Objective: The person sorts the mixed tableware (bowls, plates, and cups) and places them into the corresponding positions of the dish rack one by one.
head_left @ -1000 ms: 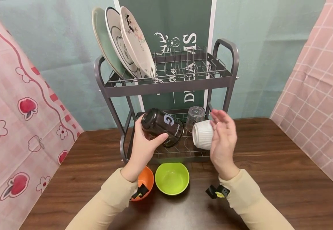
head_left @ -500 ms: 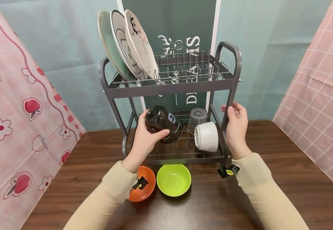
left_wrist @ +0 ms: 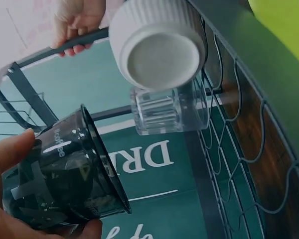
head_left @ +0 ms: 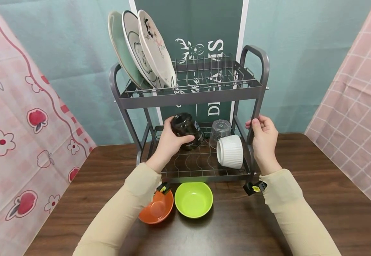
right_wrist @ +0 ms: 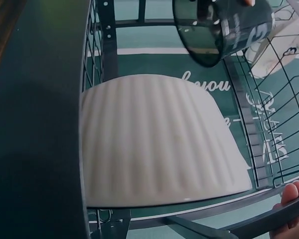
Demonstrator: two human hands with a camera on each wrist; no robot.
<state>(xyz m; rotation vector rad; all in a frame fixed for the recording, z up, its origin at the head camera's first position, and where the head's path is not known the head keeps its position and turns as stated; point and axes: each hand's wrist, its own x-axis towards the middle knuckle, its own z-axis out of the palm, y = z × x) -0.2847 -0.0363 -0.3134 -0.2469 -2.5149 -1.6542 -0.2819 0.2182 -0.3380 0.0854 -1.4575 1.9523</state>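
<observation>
My left hand [head_left: 169, 142] grips a dark tinted drinking glass [head_left: 185, 129] with pale lettering, tilted with its base up and its mouth toward the lower shelf. In the left wrist view the glass's rim [left_wrist: 107, 162] faces the rack's wires, apart from them. My right hand [head_left: 264, 142] holds the front right post [head_left: 256, 113] of the grey two-tier dish rack [head_left: 191, 96]. Beside that post a white ribbed cup [head_left: 231, 153] leans on its side on the lower shelf. Behind it a clear glass [head_left: 220, 132] stands upside down.
Three plates [head_left: 159, 49] stand on edge at the upper tier's left. In front of the rack, an orange bowl [head_left: 156, 211] and a lime green bowl [head_left: 193, 201] sit on the wooden table [head_left: 223, 234]. My left forearm overlaps the orange bowl.
My right hand has left the white cup and moved right to the rack post. The left hand has carried the dark glass farther back over the lower shelf.
</observation>
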